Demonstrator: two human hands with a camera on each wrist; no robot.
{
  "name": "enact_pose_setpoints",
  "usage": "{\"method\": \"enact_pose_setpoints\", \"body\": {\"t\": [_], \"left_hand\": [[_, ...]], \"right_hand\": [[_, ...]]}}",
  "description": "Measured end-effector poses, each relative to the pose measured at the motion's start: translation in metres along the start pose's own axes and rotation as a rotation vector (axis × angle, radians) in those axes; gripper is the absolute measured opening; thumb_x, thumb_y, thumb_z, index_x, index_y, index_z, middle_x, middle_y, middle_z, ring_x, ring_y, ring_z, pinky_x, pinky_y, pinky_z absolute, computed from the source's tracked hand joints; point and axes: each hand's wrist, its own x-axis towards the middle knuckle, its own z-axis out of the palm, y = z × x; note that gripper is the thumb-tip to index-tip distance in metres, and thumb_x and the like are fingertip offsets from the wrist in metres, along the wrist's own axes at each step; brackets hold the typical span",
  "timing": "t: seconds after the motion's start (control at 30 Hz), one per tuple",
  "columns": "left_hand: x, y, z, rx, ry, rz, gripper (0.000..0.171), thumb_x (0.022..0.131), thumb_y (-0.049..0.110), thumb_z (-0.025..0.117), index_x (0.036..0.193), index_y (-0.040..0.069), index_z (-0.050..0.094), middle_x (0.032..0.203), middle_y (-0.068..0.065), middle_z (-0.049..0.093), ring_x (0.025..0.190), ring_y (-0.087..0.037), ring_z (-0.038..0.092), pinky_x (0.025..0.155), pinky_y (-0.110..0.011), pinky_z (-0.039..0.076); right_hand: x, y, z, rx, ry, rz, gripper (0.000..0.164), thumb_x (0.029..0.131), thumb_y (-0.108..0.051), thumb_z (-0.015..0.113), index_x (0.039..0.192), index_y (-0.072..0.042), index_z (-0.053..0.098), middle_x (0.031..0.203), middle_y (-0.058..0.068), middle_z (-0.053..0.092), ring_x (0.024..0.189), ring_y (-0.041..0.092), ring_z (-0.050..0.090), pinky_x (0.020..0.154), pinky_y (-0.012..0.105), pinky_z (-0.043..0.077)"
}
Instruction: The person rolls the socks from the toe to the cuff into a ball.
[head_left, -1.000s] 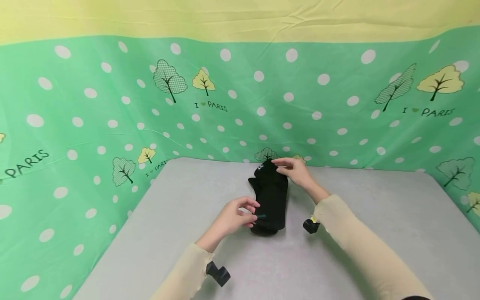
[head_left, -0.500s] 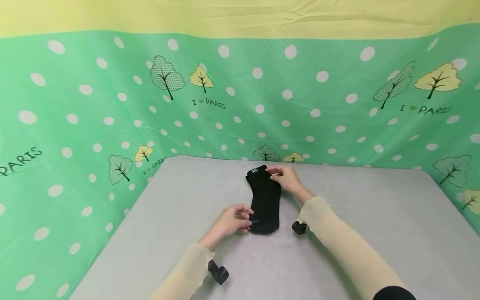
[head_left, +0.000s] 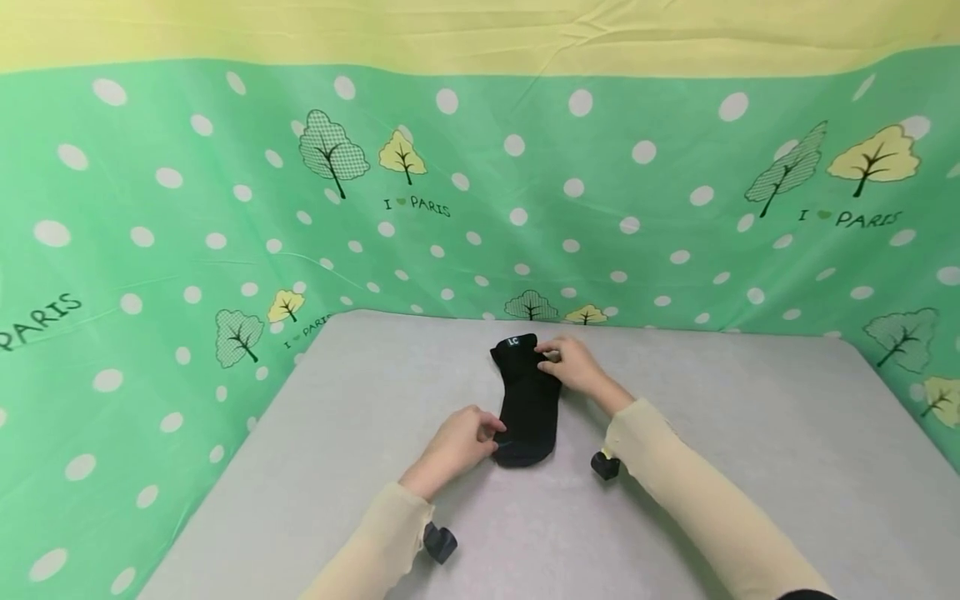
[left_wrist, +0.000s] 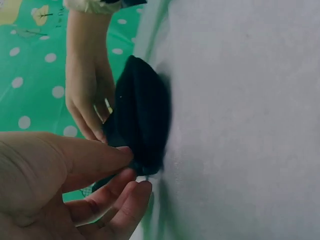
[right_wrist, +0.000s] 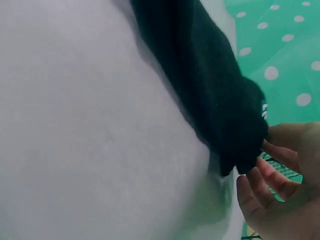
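A black sock (head_left: 528, 408) is lying lengthwise near the middle of the grey tabletop (head_left: 750, 400), its lettered cuff (head_left: 513, 341) pointing toward the green dotted curtain (head_left: 450, 142) and its rounded end facing the person. The left hand (head_left: 459, 442) is pinching the left edge close to that rounded end, thumb above and fingertips beneath, as the left wrist view is showing. The right hand (head_left: 577, 367) is gripping the right edge just below the cuff between thumb and fingertips, its other fingers staying loosely bent. What has just been changing is the sock's shape: 1.0 s ago the far end was standing raised and bent, a flap was jutting out to the left, and a layer was poking past the near edge; now the fabric is resting flatter, with the near end looking tidier and the white letters facing up. Since 0.5 s ago only slight shifts are showing. For the handling, this is suggesting that the larger straightening is mostly done and that the hands are making small edge corrections. The wrist views are showing thick folds along the side, but whether 1 sock or 2 stacked ones are lying there, the pictures are not making clear.
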Motion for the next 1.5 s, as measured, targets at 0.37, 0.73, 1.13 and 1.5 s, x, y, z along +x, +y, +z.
{"method": "enact_pose_setpoints", "body": {"t": [0.37, 0.73, 1.13, 1.5], "left_hand": [[0.001, -0.012, -0.005, -0.232, -0.084, 0.147, 0.020, 0.087, 0.004, 0.071, 0.107, 0.004, 0.071, 0.102, -0.009, 0.074, 0.089, -0.016, 0.066, 0.075, -0.020, 0.049], [0.002, -0.022, -0.003, -0.310, -0.192, 0.166, 0.032, 0.084, 0.013, 0.077, 0.114, 0.002, 0.068, 0.115, -0.011, 0.070, 0.101, -0.021, 0.065, 0.087, -0.023, 0.054], [0.008, -0.027, -0.002, -0.388, -0.252, 0.156, 0.039, 0.079, 0.006, 0.080, 0.115, 0.001, 0.066, 0.113, -0.014, 0.069, 0.098, -0.013, 0.060, 0.087, -0.022, 0.053], [0.010, -0.025, 0.003, -0.323, -0.211, 0.134, 0.036, 0.075, -0.002, 0.080, 0.108, 0.003, 0.066, 0.103, -0.008, 0.068, 0.087, -0.011, 0.055, 0.076, -0.016, 0.048]], "right_hand": [[-0.044, -0.008, -0.012, 0.148, 0.014, -0.014, 0.031, 0.093, -0.008, 0.066, 0.122, 0.002, 0.066, 0.124, 0.024, 0.065, 0.104, 0.037, 0.066, 0.084, 0.042, 0.056], [-0.084, -0.017, -0.007, 0.312, -0.102, -0.047, 0.030, 0.093, -0.009, 0.066, 0.120, 0.004, 0.066, 0.120, 0.023, 0.068, 0.104, 0.033, 0.067, 0.081, 0.026, 0.055], [-0.106, -0.019, 0.003, 0.341, -0.235, -0.097, 0.033, 0.087, -0.009, 0.074, 0.116, 0.006, 0.066, 0.118, 0.023, 0.068, 0.103, 0.031, 0.065, 0.091, 0.033, 0.055], [-0.113, -0.024, 0.018, 0.065, -0.169, -0.182, 0.028, 0.079, -0.010, 0.082, 0.105, -0.005, 0.071, 0.105, 0.006, 0.068, 0.094, 0.019, 0.062, 0.084, 0.026, 0.052]]}}
